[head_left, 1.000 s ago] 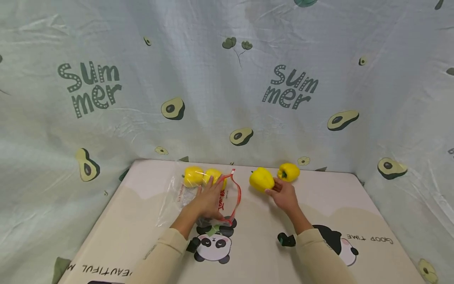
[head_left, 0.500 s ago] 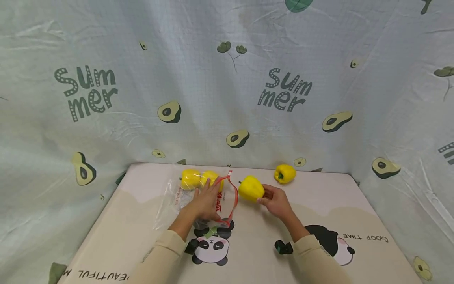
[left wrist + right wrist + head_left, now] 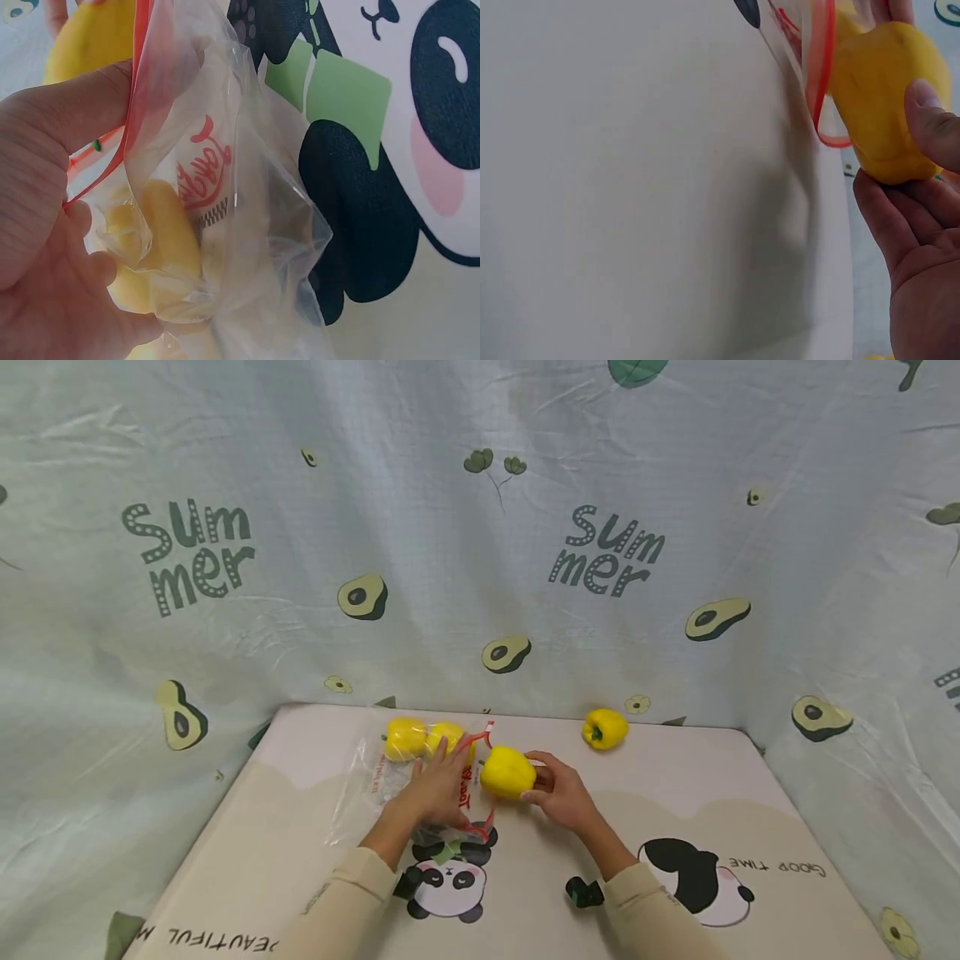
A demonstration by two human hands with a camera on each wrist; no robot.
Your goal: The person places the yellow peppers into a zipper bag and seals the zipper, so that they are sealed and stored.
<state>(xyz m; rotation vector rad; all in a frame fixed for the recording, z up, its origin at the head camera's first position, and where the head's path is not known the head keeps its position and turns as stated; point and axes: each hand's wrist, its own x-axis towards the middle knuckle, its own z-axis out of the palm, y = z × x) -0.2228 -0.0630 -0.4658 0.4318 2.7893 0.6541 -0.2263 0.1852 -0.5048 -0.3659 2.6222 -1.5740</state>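
My right hand (image 3: 564, 792) grips a yellow bell pepper (image 3: 507, 772), thumb on one side and fingers beneath it in the right wrist view (image 3: 889, 97). The pepper is right at the red-edged mouth of a clear zip bag (image 3: 390, 781). My left hand (image 3: 433, 789) lies over the bag with its fingers spread. In the left wrist view its thumb (image 3: 90, 101) is against the red edge, holding the mouth apart. Two yellow bell peppers lie inside the bag, the left one (image 3: 405, 739) in full sight and the other (image 3: 444, 737) partly hidden by my fingers.
Another yellow bell pepper (image 3: 604, 729) lies at the back right of the table (image 3: 712, 777). Behind the table hangs a pale curtain (image 3: 420, 543) printed with avocados. Black wrist cameras sit below both hands.
My right hand has carried its pepper leftward and nearer, from beside the loose pepper to the bag's mouth. My left hand stays on the bag.
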